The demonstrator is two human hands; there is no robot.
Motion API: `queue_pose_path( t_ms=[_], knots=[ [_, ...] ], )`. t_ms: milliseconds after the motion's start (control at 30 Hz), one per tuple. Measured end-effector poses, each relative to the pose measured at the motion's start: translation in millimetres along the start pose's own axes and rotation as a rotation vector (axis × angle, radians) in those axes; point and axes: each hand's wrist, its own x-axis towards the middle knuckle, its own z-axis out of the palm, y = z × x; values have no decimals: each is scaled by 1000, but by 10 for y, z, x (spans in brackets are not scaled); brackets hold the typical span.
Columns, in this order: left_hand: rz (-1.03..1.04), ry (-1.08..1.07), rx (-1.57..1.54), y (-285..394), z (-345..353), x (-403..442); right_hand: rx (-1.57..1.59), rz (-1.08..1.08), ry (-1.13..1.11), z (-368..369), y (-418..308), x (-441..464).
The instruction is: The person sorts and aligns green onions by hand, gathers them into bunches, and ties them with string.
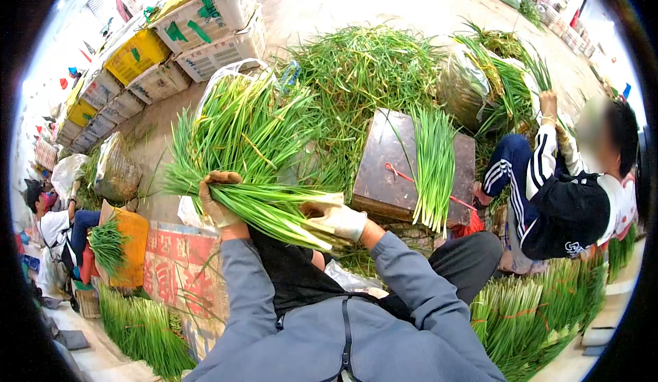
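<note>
A loose bunch of green chives (271, 207) lies across in front of me, leaf tips to the left and pale stem ends to the right. My left hand (219, 202), in a stained glove, is wrapped round its leafy part. At the stem ends, my right hand (340, 219) in a whitish glove has its fingers closed on the stalks. Just beyond, a big heap of chives (250, 125) fills a white plastic bag (223, 74). To the right, another bunch of chives (434, 166) rests on a dark brown box (385, 152), beside a red tie (404, 174).
Loose leaves (370, 63) are piled ahead. A co-worker (565, 197) sits at right by a stuffed sack (462, 87); another person (58, 224) sits far left. Stacked crates (209, 22) stand back left. Upright chives (528, 306) line the floor at right, more (144, 330) at left.
</note>
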Motion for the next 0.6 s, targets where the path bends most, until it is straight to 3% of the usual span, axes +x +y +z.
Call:
queue_pose_path(
  t_ms=[100, 133, 167, 267, 367, 400, 433, 467, 500, 600],
  knots=[
    [-96, -59, 12, 5, -81, 123, -300, -121, 110, 189, 125, 7],
    [-37, 39, 69, -62, 5, 106, -507, -265, 246, 222, 136, -4],
    [-37, 43, 68, -59, -40, 127, -420, -204, 156, 183, 166, -30],
    [-150, -67, -2, -9, -166, 251, -458, -115, 175, 218, 233, -152],
    [-148, -233, -11, 81, -199, 315, -613, 166, 234, 254, 606, -372],
    [-108, -234, -34, 104, -116, 300, -723, 262, 154, 227, 997, -528],
    [-102, -233, -38, 143, -75, 275, -759, 521, -78, 180, 1430, -693],
    [-90, -236, -39, 172, -34, 284, -900, 651, -506, 84, 1634, -884],
    [-78, -242, -39, 193, 17, 312, -920, 714, -643, 92, 1856, -1020],
    [-119, -348, -53, 135, 254, 180, -760, 594, -77, -217, 950, -836]
  ],
)
